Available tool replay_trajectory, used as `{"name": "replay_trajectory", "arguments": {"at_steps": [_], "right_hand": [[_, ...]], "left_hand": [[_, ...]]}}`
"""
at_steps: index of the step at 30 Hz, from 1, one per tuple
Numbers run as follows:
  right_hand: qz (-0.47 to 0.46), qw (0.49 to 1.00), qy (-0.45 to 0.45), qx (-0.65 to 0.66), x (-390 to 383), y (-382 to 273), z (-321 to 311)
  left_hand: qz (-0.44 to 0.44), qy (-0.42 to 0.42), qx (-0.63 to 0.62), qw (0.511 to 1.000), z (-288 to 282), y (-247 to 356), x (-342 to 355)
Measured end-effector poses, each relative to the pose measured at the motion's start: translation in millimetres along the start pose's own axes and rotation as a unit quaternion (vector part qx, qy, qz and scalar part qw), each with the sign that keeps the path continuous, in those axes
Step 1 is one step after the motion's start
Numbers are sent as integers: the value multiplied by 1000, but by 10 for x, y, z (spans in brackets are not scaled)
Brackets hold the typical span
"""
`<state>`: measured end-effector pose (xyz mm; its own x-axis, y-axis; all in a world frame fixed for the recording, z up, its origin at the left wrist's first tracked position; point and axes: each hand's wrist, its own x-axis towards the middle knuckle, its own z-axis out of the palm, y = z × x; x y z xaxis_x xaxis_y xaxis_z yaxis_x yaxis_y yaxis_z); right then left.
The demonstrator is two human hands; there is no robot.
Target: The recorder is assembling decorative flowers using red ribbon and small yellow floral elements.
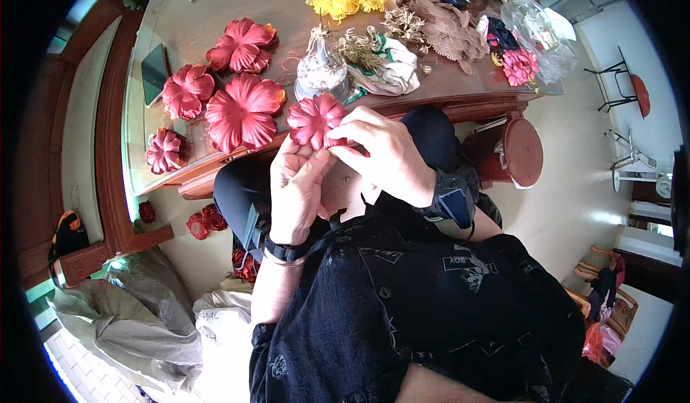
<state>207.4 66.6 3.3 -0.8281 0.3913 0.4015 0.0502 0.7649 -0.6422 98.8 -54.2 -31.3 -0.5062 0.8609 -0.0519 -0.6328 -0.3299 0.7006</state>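
Observation:
Both my hands grip a red fabric flower [315,119] at the table's front edge. My left hand [296,187] pinches it from below with thumb and fingertips; my right hand [381,155] has bent fingers closed on its right petals, partly hiding them. More red flowers lie on the glass-topped table to the left: a large open one [243,112], one behind it [241,43], another farther left [187,90] and a small one [164,151]. Just behind the held flower stands a metal-and-glass container [321,65] with a narrow top.
Yellow flowers [346,0], brown petal pieces [431,22], a cloth glove [395,69], a pink flower [519,65] and a plastic bag [543,40] lie along the table [187,22]. A dark phone [154,72] is leftmost. A red bucket [514,151] stands right; sacks [144,317] lie lower left.

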Motion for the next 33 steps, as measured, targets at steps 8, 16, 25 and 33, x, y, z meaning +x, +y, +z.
{"name": "replay_trajectory", "arguments": {"at_steps": [8,16,25,33], "right_hand": [[0,1000,16,15,6,78,58],[48,994,-9,93,59,110,31],[156,939,-77,296,64,170,5],[215,898,-88,374,52,192,-71]], "left_hand": [[-5,15,66,998,-56,-29,-1],[5,37,69,997,-103,-67,13],[22,64,105,992,-156,-77,18],[-4,56,69,996,-183,-73,16]]}}
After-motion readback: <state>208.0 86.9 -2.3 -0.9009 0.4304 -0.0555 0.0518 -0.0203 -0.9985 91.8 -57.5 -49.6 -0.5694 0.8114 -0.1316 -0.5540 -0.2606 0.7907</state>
